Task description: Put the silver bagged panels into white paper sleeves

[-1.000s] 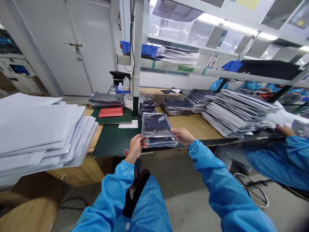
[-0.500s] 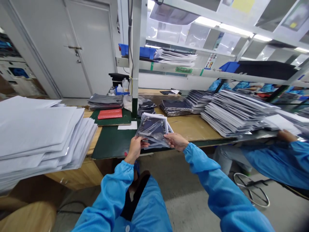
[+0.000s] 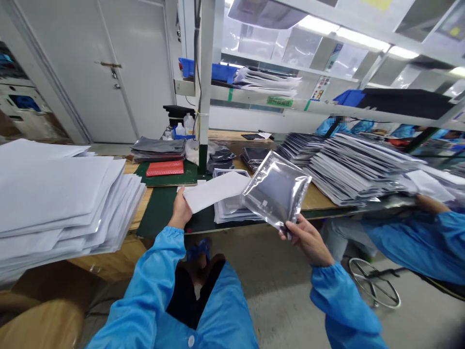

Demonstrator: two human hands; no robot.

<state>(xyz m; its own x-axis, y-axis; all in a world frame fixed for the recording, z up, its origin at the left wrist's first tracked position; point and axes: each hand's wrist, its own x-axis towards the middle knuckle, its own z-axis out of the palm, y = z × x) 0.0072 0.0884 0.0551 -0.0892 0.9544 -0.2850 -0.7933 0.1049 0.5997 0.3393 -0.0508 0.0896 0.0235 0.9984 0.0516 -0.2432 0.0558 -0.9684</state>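
Note:
My left hand is closed on the left end of a white sheet, held tilted above the green mat. In my right hand, fingers pinch the lower corner of a shiny dark plastic pouch, raised and slanted over the table edge. Between the hands lies a small stack of clear-bagged sheets on the green mat, partly covered by the white sheet. What is inside the pouch is hard to make out.
Large white envelopes are piled at left. A red pouch lies by a post. Tall stacks of dark and white packets stand at right, where a co-worker's blue sleeve reaches in. A stool base stands below.
Both hands were together at the stack. The right hand has moved right and toward me with the pouch; the left has drawn left with the white sheet, leaving the stack between.

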